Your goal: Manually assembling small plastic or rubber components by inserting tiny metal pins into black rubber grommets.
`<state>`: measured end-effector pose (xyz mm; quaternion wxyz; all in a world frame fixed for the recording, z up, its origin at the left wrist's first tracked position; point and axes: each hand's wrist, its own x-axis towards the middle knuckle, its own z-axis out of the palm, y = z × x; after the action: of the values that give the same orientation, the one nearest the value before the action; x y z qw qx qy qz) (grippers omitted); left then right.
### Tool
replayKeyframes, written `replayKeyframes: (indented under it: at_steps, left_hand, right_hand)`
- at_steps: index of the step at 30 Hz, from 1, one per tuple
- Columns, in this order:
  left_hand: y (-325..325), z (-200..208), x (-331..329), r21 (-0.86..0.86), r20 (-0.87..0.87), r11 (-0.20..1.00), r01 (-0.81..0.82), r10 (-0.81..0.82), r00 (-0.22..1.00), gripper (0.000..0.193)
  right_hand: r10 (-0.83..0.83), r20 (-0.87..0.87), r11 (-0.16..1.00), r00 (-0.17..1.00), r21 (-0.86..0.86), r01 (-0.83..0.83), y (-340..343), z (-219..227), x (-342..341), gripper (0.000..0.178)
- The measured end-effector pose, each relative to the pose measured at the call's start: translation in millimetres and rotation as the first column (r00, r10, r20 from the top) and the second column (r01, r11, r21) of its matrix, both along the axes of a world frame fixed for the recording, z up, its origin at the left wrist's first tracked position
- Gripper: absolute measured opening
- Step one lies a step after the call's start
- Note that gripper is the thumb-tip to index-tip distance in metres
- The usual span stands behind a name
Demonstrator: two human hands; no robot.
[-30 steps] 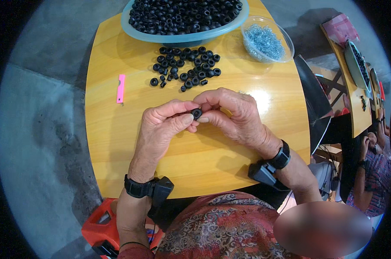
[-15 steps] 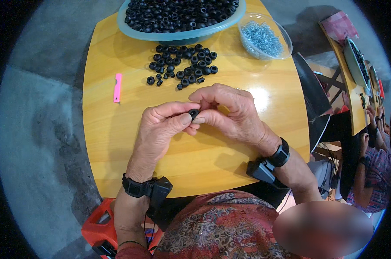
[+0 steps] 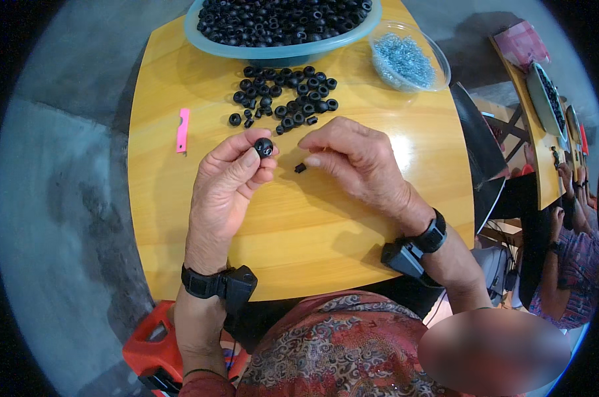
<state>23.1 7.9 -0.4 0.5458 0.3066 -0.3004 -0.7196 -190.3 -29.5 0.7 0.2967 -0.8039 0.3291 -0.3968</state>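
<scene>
My left hand (image 3: 223,173) pinches a black ball-shaped part (image 3: 264,147) between thumb and fingertips, with small holes in its face turned up. To its right, my right hand (image 3: 359,159) has thumb and index finger apart, with no object visible between them. Just beside that thumb tip is a small black plug-like piece (image 3: 300,168); whether it rests on the wood or is still dropping, I cannot tell. Beyond both hands lies a loose group of black ring-shaped parts (image 3: 309,108), mixed with a few smaller black pieces.
A pale blue basin (image 3: 279,51) heaped with black parts stands at the table's far side. Right of it is a clear bowl (image 3: 443,79) of small shiny clear-blue pieces. A pink cutter-like tool (image 3: 182,131) lies at left. Another person sits at a table on the right.
My hands have separated, the left drawing back leftward with the black ball-shaped part. A small black piece now shows by my right thumb, whose fingers have parted.
</scene>
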Motion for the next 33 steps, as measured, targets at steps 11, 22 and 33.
replayKeyframes:
  at_steps: [11, 22, 33]
  left_hand:
    - [-1, -1, -1, 0.030, 0.019, 0.999, -0.012, 0.012, 1.000, 0.027]
    - [0, -5, -5, 0.070, 0.022, 0.997, 0.008, -0.010, 1.000, 0.026]
    - [0, -4, -6, 0.081, 0.004, 0.996, 0.032, -0.032, 0.999, 0.027]
  right_hand:
    - [0.024, -0.227, 0.999, 0.974, -0.028, -0.031, 9, -2, 7, 0.012]
    - [-0.001, 0.129, 0.913, 0.992, 0.406, -0.052, 15, 3, 4, 0.008]
    - [-0.104, 0.571, 0.633, 0.814, 0.669, -0.389, 15, 4, 7, 0.012]
